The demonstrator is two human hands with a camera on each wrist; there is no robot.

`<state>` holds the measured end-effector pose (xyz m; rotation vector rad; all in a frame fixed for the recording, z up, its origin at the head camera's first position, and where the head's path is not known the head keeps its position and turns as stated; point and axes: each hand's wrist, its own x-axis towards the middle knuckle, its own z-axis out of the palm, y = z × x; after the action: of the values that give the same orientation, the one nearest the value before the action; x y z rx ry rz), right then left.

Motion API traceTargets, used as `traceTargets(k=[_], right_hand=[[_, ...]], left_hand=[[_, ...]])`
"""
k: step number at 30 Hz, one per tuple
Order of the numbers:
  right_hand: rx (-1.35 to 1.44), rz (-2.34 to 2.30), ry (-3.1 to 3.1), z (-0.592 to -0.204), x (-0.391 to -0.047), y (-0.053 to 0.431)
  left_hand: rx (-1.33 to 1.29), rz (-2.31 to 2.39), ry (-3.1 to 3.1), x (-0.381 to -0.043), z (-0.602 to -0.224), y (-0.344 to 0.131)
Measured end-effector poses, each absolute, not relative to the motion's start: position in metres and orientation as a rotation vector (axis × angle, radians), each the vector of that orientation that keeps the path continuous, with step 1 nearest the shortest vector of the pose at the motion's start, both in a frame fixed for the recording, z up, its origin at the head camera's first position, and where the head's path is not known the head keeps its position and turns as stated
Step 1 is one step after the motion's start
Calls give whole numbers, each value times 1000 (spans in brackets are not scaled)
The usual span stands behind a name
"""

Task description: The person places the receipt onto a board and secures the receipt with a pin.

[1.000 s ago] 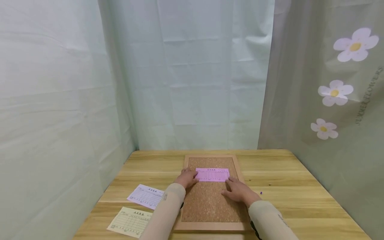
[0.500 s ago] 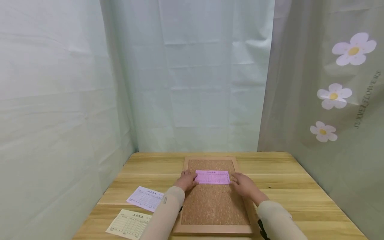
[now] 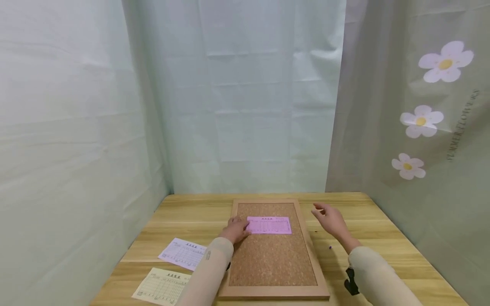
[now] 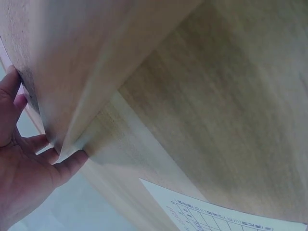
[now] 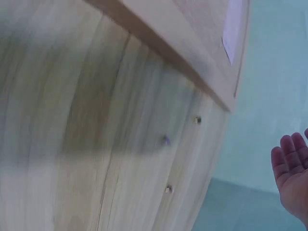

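Observation:
A pink printed slip (image 3: 269,225) lies flat on a wood-framed cork board (image 3: 273,263), towards its far end. My left hand (image 3: 235,230) rests on the board's left frame, its thumb at the slip's left edge. In the left wrist view the fingers of that left hand (image 4: 29,173) are spread along the frame. My right hand (image 3: 332,220) is raised over the table to the right of the board, apart from the slip. Its fingers look loosely bent in the right wrist view, and no object shows in the right hand (image 5: 294,168).
Left of the board lie a white printed slip (image 3: 183,253) and a yellow one (image 3: 162,287), both partly behind my left sleeve. A small purple pin-like piece (image 5: 166,140) and two brassy ones (image 5: 197,120) sit on the table to the right. Curtains enclose the table.
My right hand has left the slip's right edge and moved right, off the board and over the table. The left hand stays at the slip's left edge.

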<state>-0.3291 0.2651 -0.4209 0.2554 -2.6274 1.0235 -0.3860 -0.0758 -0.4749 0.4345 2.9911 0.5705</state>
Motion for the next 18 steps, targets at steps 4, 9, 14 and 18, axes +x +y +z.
traceTargets(k=[4, 9, 14, 18], right_hand=[[153, 1082, -2652, -415, -326, 284], [90, 1082, -2656, -416, -322, 302], [50, 1067, -2663, -424, -317, 316], [21, 1057, -2663, -429, -314, 325]], left_hand=[[427, 582, 2996, -385, -474, -76], [430, 599, 2992, -390, -481, -80], [416, 620, 2972, -391, -482, -80], [392, 674, 2952, -389, -477, -77]])
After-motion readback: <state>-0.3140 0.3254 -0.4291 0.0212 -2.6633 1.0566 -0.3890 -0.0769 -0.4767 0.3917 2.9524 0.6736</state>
